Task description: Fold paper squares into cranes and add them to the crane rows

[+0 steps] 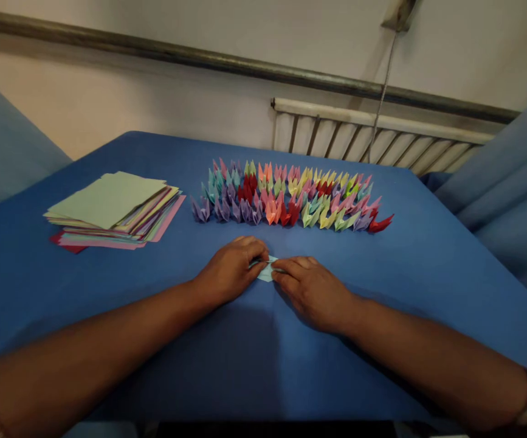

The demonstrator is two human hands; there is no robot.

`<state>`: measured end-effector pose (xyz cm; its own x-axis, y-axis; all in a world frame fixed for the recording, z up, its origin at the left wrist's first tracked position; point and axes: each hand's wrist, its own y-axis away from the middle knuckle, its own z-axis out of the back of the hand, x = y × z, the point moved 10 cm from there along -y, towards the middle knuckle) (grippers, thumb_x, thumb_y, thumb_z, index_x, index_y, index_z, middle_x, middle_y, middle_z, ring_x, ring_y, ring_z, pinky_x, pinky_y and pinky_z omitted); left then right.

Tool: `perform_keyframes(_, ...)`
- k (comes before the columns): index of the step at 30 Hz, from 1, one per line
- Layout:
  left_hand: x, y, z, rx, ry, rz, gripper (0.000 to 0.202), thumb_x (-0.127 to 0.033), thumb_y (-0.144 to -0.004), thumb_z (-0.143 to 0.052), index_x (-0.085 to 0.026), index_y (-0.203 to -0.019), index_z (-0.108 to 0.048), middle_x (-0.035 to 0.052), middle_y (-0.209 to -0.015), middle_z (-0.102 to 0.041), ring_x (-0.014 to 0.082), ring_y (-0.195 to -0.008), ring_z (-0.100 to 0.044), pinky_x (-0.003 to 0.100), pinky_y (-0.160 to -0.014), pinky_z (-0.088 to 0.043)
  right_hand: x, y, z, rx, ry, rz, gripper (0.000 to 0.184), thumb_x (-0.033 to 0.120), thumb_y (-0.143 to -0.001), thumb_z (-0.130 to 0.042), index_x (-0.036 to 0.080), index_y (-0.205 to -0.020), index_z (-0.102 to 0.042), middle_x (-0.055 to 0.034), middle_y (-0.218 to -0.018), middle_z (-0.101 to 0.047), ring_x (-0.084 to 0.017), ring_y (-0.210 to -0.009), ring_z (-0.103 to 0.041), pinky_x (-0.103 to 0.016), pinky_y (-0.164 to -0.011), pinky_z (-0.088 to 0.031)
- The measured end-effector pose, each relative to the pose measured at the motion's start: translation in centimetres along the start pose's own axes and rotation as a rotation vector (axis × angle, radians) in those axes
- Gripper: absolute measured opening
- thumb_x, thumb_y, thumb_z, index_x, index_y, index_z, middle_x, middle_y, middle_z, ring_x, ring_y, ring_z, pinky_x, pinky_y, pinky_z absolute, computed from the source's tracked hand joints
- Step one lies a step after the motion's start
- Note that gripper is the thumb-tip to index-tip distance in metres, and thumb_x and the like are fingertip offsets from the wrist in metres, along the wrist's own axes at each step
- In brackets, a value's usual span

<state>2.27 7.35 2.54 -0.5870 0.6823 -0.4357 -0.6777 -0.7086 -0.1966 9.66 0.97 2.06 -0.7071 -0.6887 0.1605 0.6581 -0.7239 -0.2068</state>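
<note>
A small piece of folded light-blue paper (267, 273) lies on the blue table, between my two hands. My left hand (233, 267) pinches its left edge with thumb and curled fingers. From the other side, my right hand (313, 289) presses closed fingertips on the paper's right edge. Parts of the paper are hidden under the fingers of both hands. Just beyond them stand several rows of folded paper cranes (273, 210) in purple, red, pink, yellow, green and blue.
On the left sits an uneven stack of coloured paper sheets (108, 201), pale green on top. The blue tablecloth (227, 365) covers the table. Behind it are a wall radiator (336, 131) and a long pipe (199, 56). Blue curtains (513, 176) hang at both sides.
</note>
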Motion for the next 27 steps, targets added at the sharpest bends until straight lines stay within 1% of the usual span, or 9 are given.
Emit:
perform_keyframes(4, -0.9, 0.7, -0.3, 0.064, -0.090, -0.138, 0.017, -0.021, -0.094, -0.049, -0.018, -0.096, -0.065, 0.0058, -0.098, -0.065, 0.0199, -0.093, -0.058, 0.035, -0.086, -0.047, 0.0, 0.0, -0.4, 0.017, 0.037, 0.002, 0.032, 0.020, -0.099, -0.042, 0.017, -0.124, -0.061, -0.0100, -0.140, -0.054, -0.025, -0.106, -0.056, -0.042, -0.088, -0.047)
perform_keyframes(7, -1.0, 1.2, -0.2, 0.108, -0.137, -0.209, 0.019, -0.021, -0.095, -0.049, -0.018, -0.099, -0.068, 0.0063, -0.103, -0.066, 0.0198, -0.094, -0.058, 0.034, -0.086, -0.046, 0.1, 0.2, -0.5, 0.022, 0.028, 0.016, 0.033, 0.020, -0.099, -0.042, 0.016, -0.126, -0.060, -0.0081, -0.138, -0.057, -0.026, -0.109, -0.055, -0.042, -0.088, -0.047)
perform_keyframes(10, -1.2, 1.6, 0.1, 0.166, -0.182, -0.245, 0.020, -0.019, -0.093, -0.050, -0.019, -0.102, -0.069, 0.0063, -0.107, -0.067, 0.0206, -0.096, -0.059, 0.036, -0.089, -0.045, -0.1, 0.4, -0.6, 0.025, 0.011, 0.004, 0.034, 0.020, -0.099, -0.043, 0.017, -0.128, -0.059, -0.0066, -0.137, -0.059, -0.026, -0.112, -0.054, -0.043, -0.089, -0.046)
perform_keyframes(13, -1.4, 1.6, 0.3, 0.205, -0.183, -0.245, 0.020, -0.019, -0.092, -0.051, -0.020, -0.100, -0.070, 0.0062, -0.109, -0.067, 0.0210, -0.097, -0.059, 0.036, -0.090, -0.045, -0.3, 0.5, -0.5, 0.028, -0.006, -0.017, 0.033, 0.020, -0.099, -0.044, 0.018, -0.128, -0.059, -0.0058, -0.137, -0.059, -0.025, -0.112, -0.054, -0.043, -0.090, -0.046)
perform_keyframes(16, -2.0, 1.5, 0.2, 0.196, -0.169, -0.263, 0.020, -0.026, -0.094, -0.052, -0.020, -0.105, -0.069, 0.0064, -0.108, -0.068, 0.0219, -0.099, -0.059, 0.037, -0.090, -0.044, -0.5, 0.4, -0.3, 0.017, -0.037, -0.033, 0.032, 0.023, -0.100, -0.043, 0.018, -0.125, -0.061, -0.0059, -0.134, -0.061, -0.025, -0.111, -0.055, -0.042, -0.091, -0.046)
perform_keyframes(19, -2.4, 1.5, -0.5, 0.201, -0.177, -0.304, 0.022, -0.029, -0.096, -0.051, -0.020, -0.109, -0.067, 0.0065, -0.106, -0.069, 0.0217, -0.096, -0.059, 0.037, -0.089, -0.044, -0.8, 0.0, -0.2, -0.012, -0.068, -0.031, 0.030, 0.024, -0.100, -0.043, 0.018, -0.120, -0.064, -0.0067, -0.128, -0.064, -0.023, -0.107, -0.056, -0.040, -0.091, -0.046)
perform_keyframes(22, -2.5, 1.5, -0.9, 0.194, -0.195, -0.321, 0.023, -0.029, -0.098, -0.048, -0.020, -0.106, -0.068, 0.0064, -0.101, -0.069, 0.0209, -0.090, -0.060, 0.036, -0.085, -0.045, -1.0, -0.3, -0.2, -0.043, -0.089, -0.024, 0.026, 0.025, -0.099, -0.046, 0.018, -0.113, -0.067, -0.0073, -0.119, -0.067, -0.022, -0.101, -0.057, -0.040, -0.088, -0.046)
perform_keyframes(27, -2.3, 1.3, -0.3, 0.132, -0.143, -0.313, 0.023, -0.027, -0.098, -0.047, -0.019, -0.100, -0.069, 0.0054, -0.098, -0.069, 0.0186, -0.089, -0.060, 0.032, -0.085, -0.046, -1.6, -0.9, 0.0, -0.090, -0.135, -0.065, 0.023, 0.025, -0.099, -0.048, 0.017, -0.111, -0.066, -0.0093, -0.112, -0.068, -0.022, -0.098, -0.058, -0.037, -0.085, -0.046)
